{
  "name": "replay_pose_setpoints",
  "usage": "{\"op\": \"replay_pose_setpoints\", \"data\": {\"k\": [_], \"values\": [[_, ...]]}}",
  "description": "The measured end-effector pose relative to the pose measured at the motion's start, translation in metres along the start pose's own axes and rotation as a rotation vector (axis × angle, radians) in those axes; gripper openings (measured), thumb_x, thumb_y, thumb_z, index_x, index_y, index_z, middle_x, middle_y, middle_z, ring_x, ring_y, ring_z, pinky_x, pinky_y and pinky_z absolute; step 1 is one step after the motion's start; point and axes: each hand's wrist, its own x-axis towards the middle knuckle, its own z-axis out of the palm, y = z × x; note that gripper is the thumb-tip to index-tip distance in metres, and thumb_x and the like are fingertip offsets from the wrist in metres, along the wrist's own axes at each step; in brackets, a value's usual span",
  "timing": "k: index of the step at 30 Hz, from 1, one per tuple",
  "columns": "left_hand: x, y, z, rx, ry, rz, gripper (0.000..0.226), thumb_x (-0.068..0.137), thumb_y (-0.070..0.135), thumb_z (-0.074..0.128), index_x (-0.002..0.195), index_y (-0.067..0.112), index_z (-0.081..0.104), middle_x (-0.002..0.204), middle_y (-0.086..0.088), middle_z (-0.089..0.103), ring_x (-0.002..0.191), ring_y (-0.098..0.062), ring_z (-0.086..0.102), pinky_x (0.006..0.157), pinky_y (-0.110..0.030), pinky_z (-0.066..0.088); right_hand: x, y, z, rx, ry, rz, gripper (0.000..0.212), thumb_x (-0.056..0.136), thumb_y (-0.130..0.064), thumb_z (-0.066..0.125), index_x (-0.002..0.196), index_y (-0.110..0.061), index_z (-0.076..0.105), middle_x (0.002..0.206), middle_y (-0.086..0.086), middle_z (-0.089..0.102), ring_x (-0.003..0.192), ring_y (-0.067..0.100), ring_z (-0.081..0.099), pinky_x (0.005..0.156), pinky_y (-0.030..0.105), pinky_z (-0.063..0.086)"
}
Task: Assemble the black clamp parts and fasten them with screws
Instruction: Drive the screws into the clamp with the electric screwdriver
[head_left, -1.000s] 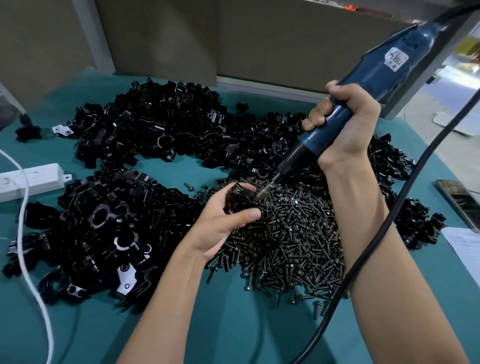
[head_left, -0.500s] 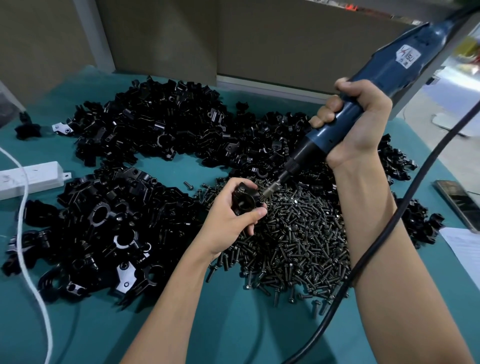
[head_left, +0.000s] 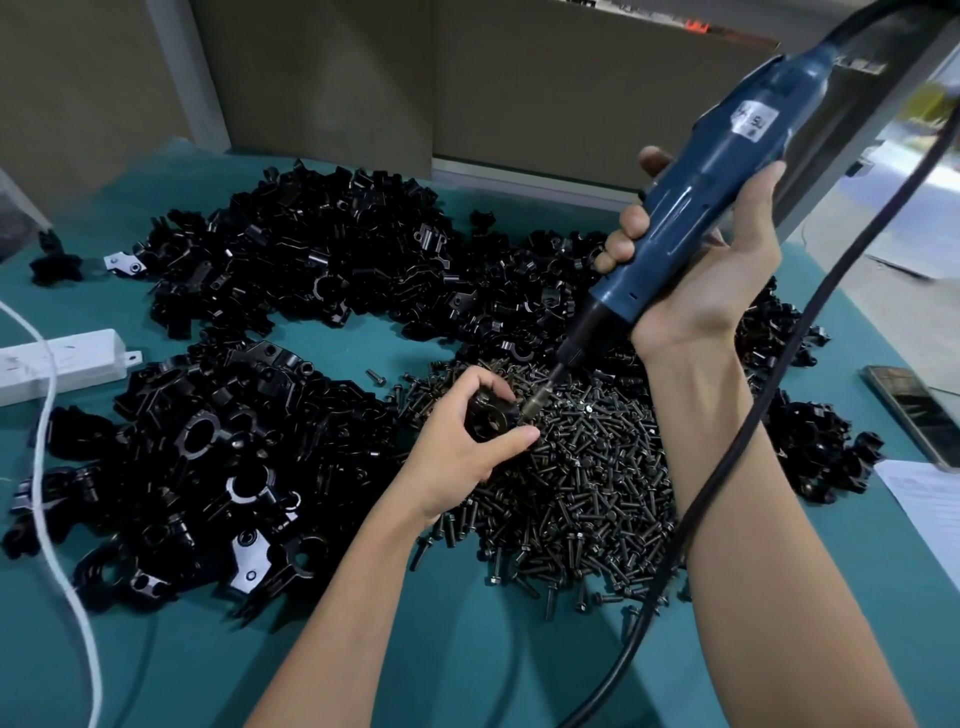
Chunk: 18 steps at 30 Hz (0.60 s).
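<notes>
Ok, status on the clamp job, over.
Left hand grips black clamp over the screw pile. Right hand holds blue screwdriver, bit tip at the clamp. Black cord runs beside right forearm, not blocking.

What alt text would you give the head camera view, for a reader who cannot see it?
The left hand holds a black clamp over a screw pile while the right hand aims a blue electric screwdriver at it.
</notes>
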Motion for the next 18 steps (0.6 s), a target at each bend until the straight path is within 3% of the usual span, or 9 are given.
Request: {"op": "replay_pose_setpoints", "data": {"k": [6, 9, 13, 15, 18], "values": [[0.001, -0.0025, 0.0042, 0.174, 0.039, 0.073, 0.033, 0.083, 0.026, 0.081, 0.093, 0.039, 0.053, 0.088, 0.023, 0.062, 0.069, 0.004, 0.055, 0.068, -0.021, 0.043, -0.0012, -0.0032, 0.0019, 0.075, 0.015, 0.009, 0.082, 0.097, -0.069, 0.022, 0.121, -0.002, 0.063, 0.073, 0.004, 0.05, 0.055, 0.016, 0.047, 0.051, 0.026, 0.04], [0.001, -0.0029, 0.0045, 0.188, 0.052, 0.113, 0.035, 0.082, 0.026, 0.082, 0.092, 0.041, 0.052, 0.089, 0.019, 0.062, 0.078, 0.004, 0.056, 0.074, -0.01, 0.042, -0.001, -0.0053, 0.0029, 0.078, 0.025, 0.015, 0.085, 0.096, -0.072, 0.022, 0.117, -0.003, 0.066, 0.07, 0.004, 0.051, 0.052, 0.016, 0.047, 0.049, 0.026, 0.04], [0.0022, -0.0038, 0.0051, 0.167, 0.043, 0.088, 0.037, 0.082, 0.026, 0.082, 0.089, 0.043, 0.051, 0.079, 0.023, 0.059, 0.063, 0.003, 0.053, 0.065, -0.022, 0.041, -0.0012, -0.0073, 0.0038, 0.01, 0.041, 0.018, 0.086, 0.095, -0.073, 0.022, 0.111, -0.003, 0.068, 0.068, 0.005, 0.051, 0.052, 0.016, 0.045, 0.05, 0.026, 0.041], [0.0031, -0.0041, 0.0024, 0.138, 0.058, 0.089, 0.037, 0.081, 0.024, 0.083, 0.087, 0.043, 0.051, 0.076, 0.02, 0.058, 0.058, 0.002, 0.052, 0.062, -0.022, 0.038, -0.0019, -0.007, 0.0043, -0.063, 0.079, 0.013, 0.075, 0.097, -0.069, 0.03, 0.102, -0.004, 0.068, 0.064, 0.004, 0.052, 0.051, 0.016, 0.045, 0.051, 0.026, 0.042], [0.003, -0.0031, -0.0025, 0.083, 0.05, 0.105, 0.034, 0.078, 0.025, 0.082, 0.086, 0.039, 0.052, 0.075, 0.012, 0.057, 0.055, 0.0, 0.05, 0.058, -0.023, 0.037, -0.0026, -0.0048, 0.0068, -0.173, 0.16, 0.005, 0.032, 0.095, -0.042, 0.059, 0.087, -0.011, 0.06, 0.061, 0.0, 0.051, 0.047, 0.014, 0.045, 0.049, 0.025, 0.043]]}}
